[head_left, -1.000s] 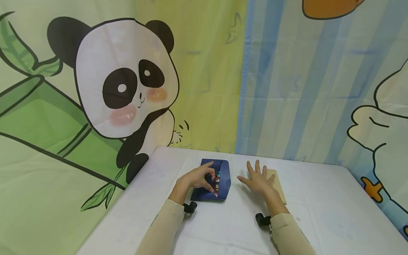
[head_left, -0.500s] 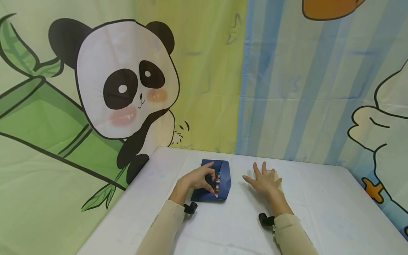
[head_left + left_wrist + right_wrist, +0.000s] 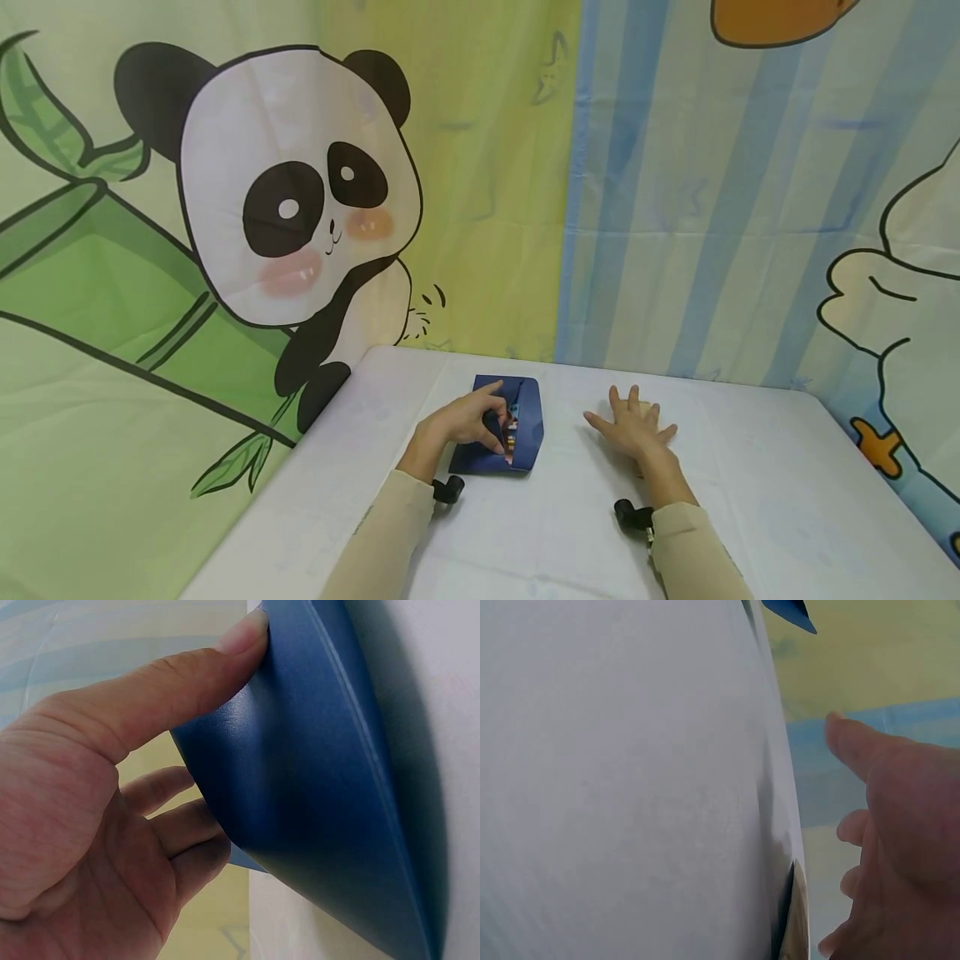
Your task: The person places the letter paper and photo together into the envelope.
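A dark blue envelope (image 3: 531,429) lies on the white table, left of centre in the head view. My left hand (image 3: 463,418) pinches its near pocket edge between thumb and fingers and lifts it, so the mouth gapes. Colourful printed paper (image 3: 512,435) shows inside. In the left wrist view the thumb presses the bowed blue envelope (image 3: 292,742), with fingers behind it. To the right, my right hand (image 3: 634,432) spreads its fingers over a flat tan piece (image 3: 641,407), mostly hidden under the hand. The right wrist view shows that tan piece (image 3: 798,919) edge-on, below the spread hand.
The white table (image 3: 555,533) runs back to a printed cloth backdrop (image 3: 480,208) with a panda and stripes. Black wrist cameras sit on both wrists, the left camera (image 3: 450,490) close to the envelope's near edge.
My right hand has moved to the right with its fingers spread, covering more of the tan piece. My left hand and the blue envelope stay in place.
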Demonstrator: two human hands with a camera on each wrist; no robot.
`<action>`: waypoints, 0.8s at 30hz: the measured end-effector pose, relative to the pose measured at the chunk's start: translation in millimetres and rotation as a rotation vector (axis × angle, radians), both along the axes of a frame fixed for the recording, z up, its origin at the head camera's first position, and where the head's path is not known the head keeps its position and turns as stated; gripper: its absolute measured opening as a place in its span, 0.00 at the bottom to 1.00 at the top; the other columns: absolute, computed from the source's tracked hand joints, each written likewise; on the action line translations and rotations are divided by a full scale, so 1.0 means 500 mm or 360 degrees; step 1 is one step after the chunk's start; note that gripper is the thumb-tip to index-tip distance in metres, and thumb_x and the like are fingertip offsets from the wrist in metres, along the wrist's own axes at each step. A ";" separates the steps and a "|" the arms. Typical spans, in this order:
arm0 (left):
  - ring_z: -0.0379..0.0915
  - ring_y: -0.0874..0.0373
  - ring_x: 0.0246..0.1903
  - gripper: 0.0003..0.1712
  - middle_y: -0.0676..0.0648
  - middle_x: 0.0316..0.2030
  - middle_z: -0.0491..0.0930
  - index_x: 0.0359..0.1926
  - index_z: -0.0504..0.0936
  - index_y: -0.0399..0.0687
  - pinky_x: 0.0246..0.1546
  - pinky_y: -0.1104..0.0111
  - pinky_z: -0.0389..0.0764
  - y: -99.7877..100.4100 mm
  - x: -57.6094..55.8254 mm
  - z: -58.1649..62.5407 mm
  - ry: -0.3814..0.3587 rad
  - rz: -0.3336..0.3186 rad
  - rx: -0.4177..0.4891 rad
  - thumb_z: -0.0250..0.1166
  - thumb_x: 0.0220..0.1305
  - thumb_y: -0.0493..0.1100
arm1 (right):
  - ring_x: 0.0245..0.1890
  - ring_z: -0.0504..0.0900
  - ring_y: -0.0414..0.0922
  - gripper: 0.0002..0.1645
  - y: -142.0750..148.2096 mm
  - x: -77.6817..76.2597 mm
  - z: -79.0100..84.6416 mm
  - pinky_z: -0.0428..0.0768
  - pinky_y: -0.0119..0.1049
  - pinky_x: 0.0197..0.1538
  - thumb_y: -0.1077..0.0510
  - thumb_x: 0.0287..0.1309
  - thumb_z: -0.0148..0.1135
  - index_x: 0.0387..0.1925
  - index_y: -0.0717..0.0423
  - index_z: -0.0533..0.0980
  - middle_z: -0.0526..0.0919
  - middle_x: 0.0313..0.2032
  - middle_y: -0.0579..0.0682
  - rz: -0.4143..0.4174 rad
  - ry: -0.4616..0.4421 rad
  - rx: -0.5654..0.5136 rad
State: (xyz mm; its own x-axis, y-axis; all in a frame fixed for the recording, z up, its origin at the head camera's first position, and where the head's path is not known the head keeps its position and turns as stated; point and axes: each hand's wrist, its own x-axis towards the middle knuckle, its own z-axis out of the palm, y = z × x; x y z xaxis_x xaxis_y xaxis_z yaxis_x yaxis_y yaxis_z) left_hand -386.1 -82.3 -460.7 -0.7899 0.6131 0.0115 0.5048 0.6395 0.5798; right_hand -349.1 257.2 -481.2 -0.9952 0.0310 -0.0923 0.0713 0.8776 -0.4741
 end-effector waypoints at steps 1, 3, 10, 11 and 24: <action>0.48 0.34 0.80 0.22 0.41 0.83 0.47 0.34 0.79 0.57 0.75 0.41 0.62 0.000 0.000 0.000 0.0001 -0.0001 0.0000 0.86 0.46 0.44 | 0.75 0.26 0.82 0.64 0.003 0.000 0.000 0.25 0.87 0.63 0.17 0.64 0.46 0.84 0.52 0.42 0.27 0.81 0.68 -0.0005 -0.0011 -0.0003; 0.48 0.34 0.80 0.22 0.41 0.83 0.47 0.34 0.79 0.57 0.75 0.41 0.61 0.000 0.000 0.000 0.0001 -0.0001 -0.0001 0.86 0.46 0.44 | 0.74 0.25 0.83 0.63 0.009 0.001 -0.001 0.24 0.87 0.62 0.18 0.65 0.45 0.84 0.52 0.40 0.26 0.81 0.68 -0.0014 -0.0038 0.0005; 0.48 0.35 0.80 0.22 0.42 0.83 0.47 0.34 0.78 0.58 0.75 0.42 0.62 0.001 -0.001 -0.001 0.0003 0.0002 0.0004 0.86 0.46 0.43 | 0.73 0.25 0.86 0.61 0.020 -0.002 -0.008 0.25 0.89 0.60 0.22 0.68 0.46 0.84 0.52 0.38 0.24 0.80 0.69 -0.0024 -0.0062 -0.0019; 0.48 0.35 0.80 0.22 0.42 0.83 0.47 0.34 0.78 0.58 0.75 0.42 0.62 0.001 -0.001 -0.001 0.0003 0.0003 0.0006 0.86 0.46 0.43 | 0.73 0.26 0.85 0.60 0.021 -0.003 -0.008 0.26 0.89 0.60 0.23 0.69 0.47 0.84 0.52 0.38 0.24 0.80 0.69 -0.0024 -0.0063 -0.0019; 0.48 0.35 0.80 0.22 0.43 0.83 0.48 0.33 0.78 0.59 0.75 0.41 0.62 0.002 0.002 -0.001 -0.0002 0.0021 -0.0005 0.86 0.46 0.43 | 0.75 0.36 0.83 0.45 0.019 -0.001 -0.006 0.33 0.88 0.64 0.58 0.75 0.50 0.84 0.52 0.41 0.27 0.81 0.69 0.0039 -0.0007 -0.0010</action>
